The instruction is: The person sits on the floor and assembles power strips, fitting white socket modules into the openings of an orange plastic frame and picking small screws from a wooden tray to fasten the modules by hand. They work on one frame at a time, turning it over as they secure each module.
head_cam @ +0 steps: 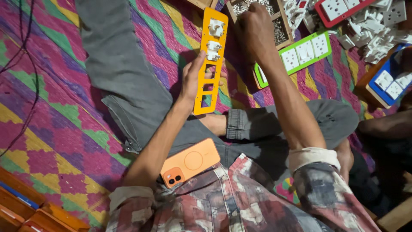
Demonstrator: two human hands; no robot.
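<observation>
My left hand (pixel 192 79) holds a long orange plastic frame (pixel 210 60) upright over my lap. Its upper slots carry white socket parts (pixel 214 38); the lower slots are empty openings. My right hand (pixel 256 26) reaches forward with fingers bunched into a wooden tray of small metal pieces (pixel 274 21). Whether it holds any pieces is hidden by the fingers.
A green frame with white sockets (pixel 302 53) lies right of my right arm. A red frame (pixel 339 9), a heap of white socket parts (pixel 373 30) and a blue frame (pixel 392 81) sit farther right. An orange phone (pixel 191 162) rests on my lap. A patterned mat (pixel 51 107) covers the floor.
</observation>
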